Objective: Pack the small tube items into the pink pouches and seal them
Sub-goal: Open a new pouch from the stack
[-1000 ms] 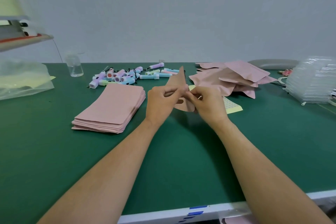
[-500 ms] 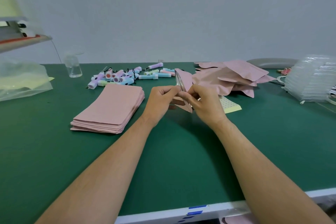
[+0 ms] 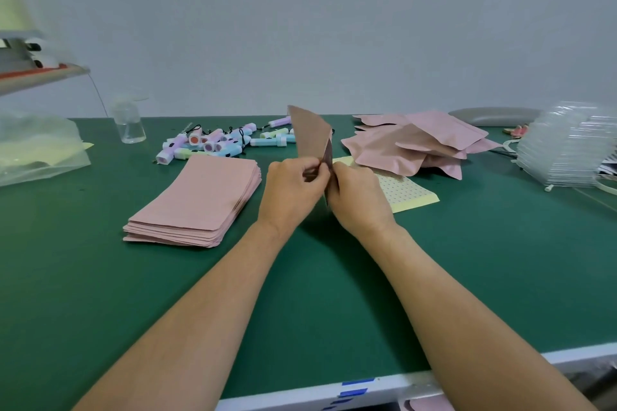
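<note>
A pink pouch (image 3: 309,133) stands on edge above the middle of the green table (image 3: 100,277). My left hand (image 3: 290,187) and my right hand (image 3: 359,195) both pinch its near edge, fingertips close together. What is inside the pouch is hidden. A flat stack of pink pouches (image 3: 197,203) lies to the left of my hands. Several small pastel tube items (image 3: 213,142) lie in a heap behind that stack. A pile of puffed pink pouches (image 3: 417,143) sits to the back right.
A yellow dotted sheet (image 3: 404,193) lies right of my hands. A clear cup (image 3: 128,123) stands at the back left, a clear plastic bag (image 3: 36,147) at the far left. Stacked clear plastic trays (image 3: 567,147) fill the right edge. A grey object (image 3: 494,115) lies behind the pile.
The pouch has turned from a slanted, nearly flat pose to standing more upright on edge, and its top now points up and away. Both hands stayed together at its near edge.
</note>
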`<state>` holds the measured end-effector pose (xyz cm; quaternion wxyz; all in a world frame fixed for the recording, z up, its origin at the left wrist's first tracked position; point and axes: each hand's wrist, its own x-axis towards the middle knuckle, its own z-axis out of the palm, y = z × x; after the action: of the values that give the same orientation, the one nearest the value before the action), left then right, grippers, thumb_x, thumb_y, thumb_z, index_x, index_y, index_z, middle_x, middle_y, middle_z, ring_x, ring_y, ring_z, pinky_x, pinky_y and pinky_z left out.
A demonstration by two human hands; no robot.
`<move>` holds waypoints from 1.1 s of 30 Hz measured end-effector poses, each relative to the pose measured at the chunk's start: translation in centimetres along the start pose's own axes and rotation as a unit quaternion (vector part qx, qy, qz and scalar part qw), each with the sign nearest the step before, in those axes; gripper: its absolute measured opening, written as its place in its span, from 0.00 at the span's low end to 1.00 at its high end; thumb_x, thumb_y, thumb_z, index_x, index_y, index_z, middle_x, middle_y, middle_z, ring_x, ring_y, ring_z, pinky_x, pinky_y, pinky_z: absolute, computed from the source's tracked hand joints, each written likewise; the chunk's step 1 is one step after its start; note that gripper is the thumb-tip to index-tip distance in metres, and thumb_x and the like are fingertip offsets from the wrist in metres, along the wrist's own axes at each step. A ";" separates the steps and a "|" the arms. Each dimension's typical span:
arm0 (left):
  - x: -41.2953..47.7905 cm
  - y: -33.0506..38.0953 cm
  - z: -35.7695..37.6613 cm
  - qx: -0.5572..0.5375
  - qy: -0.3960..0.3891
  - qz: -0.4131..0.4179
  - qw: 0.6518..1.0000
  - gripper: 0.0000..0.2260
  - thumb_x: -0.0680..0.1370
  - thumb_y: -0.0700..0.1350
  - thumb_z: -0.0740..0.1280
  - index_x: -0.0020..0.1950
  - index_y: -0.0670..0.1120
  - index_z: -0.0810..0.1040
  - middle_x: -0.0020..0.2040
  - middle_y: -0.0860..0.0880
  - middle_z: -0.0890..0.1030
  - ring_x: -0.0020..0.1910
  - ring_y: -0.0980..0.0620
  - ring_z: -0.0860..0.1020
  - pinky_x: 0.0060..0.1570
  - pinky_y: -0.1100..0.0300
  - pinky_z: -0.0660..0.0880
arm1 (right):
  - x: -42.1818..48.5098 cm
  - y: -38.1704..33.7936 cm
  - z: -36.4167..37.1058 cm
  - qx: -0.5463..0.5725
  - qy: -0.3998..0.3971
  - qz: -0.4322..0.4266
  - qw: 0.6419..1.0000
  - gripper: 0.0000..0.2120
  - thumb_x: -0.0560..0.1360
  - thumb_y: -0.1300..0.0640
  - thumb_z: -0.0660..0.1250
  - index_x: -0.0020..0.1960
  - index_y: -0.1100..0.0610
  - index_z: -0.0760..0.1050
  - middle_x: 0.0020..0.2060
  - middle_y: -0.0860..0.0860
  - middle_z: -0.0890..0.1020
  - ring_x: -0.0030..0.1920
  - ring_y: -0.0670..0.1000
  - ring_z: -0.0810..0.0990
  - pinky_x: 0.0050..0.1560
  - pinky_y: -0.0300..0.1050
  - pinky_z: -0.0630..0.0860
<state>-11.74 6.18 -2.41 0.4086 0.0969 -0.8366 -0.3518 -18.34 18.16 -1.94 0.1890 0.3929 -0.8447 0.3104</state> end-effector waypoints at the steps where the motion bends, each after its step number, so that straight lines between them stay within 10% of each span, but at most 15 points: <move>1: 0.1 0.0 0.0 -0.030 -0.016 -0.036 0.999 0.11 0.81 0.47 0.69 0.43 0.47 0.87 0.36 0.55 0.86 0.38 0.57 0.84 0.47 0.52 0.84 | 0.0 -0.1 0.1 0.010 -0.009 -0.002 1.000 0.10 0.83 0.58 0.59 0.47 0.61 0.76 0.40 0.59 0.81 0.41 0.61 0.76 0.40 0.57 0.73; 8: 0.6 0.3 -0.5 0.039 -0.075 -0.026 0.996 0.21 0.84 0.45 0.63 0.30 0.46 0.69 0.27 0.45 0.74 0.29 0.50 0.66 0.34 0.42 0.75 | 0.2 -0.2 0.7 -0.014 -0.005 0.010 1.000 0.11 0.83 0.54 0.58 0.44 0.58 0.70 0.39 0.59 0.80 0.39 0.64 0.75 0.35 0.55 0.70; 18: 0.9 -0.1 -1.7 0.023 -0.077 -0.010 0.997 0.19 0.83 0.42 0.64 0.31 0.47 0.73 0.26 0.53 0.74 0.28 0.55 0.70 0.34 0.49 0.75 | -0.2 -0.6 0.9 0.069 0.045 -0.002 0.997 0.18 0.83 0.53 0.61 0.36 0.58 0.70 0.32 0.58 0.79 0.34 0.62 0.74 0.34 0.54 0.69; 24: -0.2 -0.5 -1.3 -0.118 -0.159 -0.049 0.979 0.09 0.81 0.39 0.71 0.57 0.47 0.88 0.46 0.53 0.89 0.47 0.54 0.87 0.51 0.55 0.85 | -0.2 1.7 0.1 0.150 0.009 0.033 0.988 0.18 0.83 0.55 0.63 0.35 0.58 0.72 0.29 0.53 0.77 0.34 0.58 0.74 0.38 0.56 0.72; 33: -0.2 -0.8 -1.7 -0.031 -0.161 0.018 0.986 0.10 0.82 0.43 0.65 0.49 0.48 0.88 0.33 0.50 0.84 0.33 0.48 0.77 0.39 0.55 0.79 | -0.2 1.5 -0.1 0.240 -0.048 0.074 0.967 0.17 0.82 0.54 0.65 0.37 0.58 0.81 0.30 0.51 0.84 0.32 0.56 0.82 0.36 0.55 0.80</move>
<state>-10.46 4.84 -2.34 0.2775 0.0112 -0.8818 -0.3812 -19.40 19.10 -2.52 0.0244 0.3776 -0.7802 0.4981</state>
